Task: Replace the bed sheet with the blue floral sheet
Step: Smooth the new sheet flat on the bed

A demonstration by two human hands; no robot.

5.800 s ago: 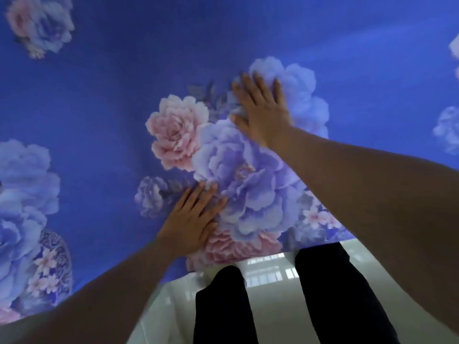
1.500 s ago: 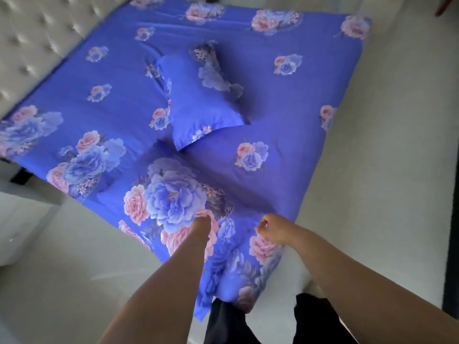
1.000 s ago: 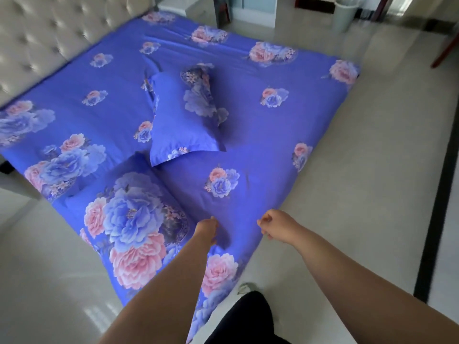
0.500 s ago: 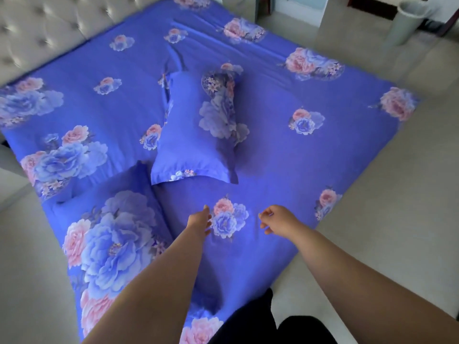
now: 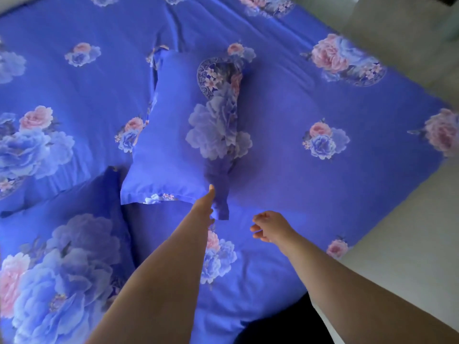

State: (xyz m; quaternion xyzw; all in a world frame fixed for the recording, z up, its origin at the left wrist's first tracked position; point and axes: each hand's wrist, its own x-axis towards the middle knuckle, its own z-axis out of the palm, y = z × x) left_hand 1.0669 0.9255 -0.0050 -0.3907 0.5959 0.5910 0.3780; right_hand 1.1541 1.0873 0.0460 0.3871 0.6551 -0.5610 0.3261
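The blue floral sheet [image 5: 298, 184] lies spread over the whole bed, with a few creases near the top. On its middle rests a pillow [image 5: 171, 145] in the same blue floral cloth. My left hand [image 5: 206, 203] reaches to the pillow's near right corner and pinches its flap, thumb on top, fingers hidden beneath. My right hand [image 5: 269, 225] hovers just above the sheet to the right of it, fingers loosely curled, holding nothing.
A second matching pillow [image 5: 64, 264] lies at the lower left, touching the first pillow's near edge. Pale floor [image 5: 407, 244] runs along the bed's right side. My dark trousers [image 5: 280, 326] stand against the bed's near edge.
My view has moved in closer over the bed. My left hand has gone forward from the sheet to the middle pillow's corner. My right hand has stayed loosely curled over the sheet.
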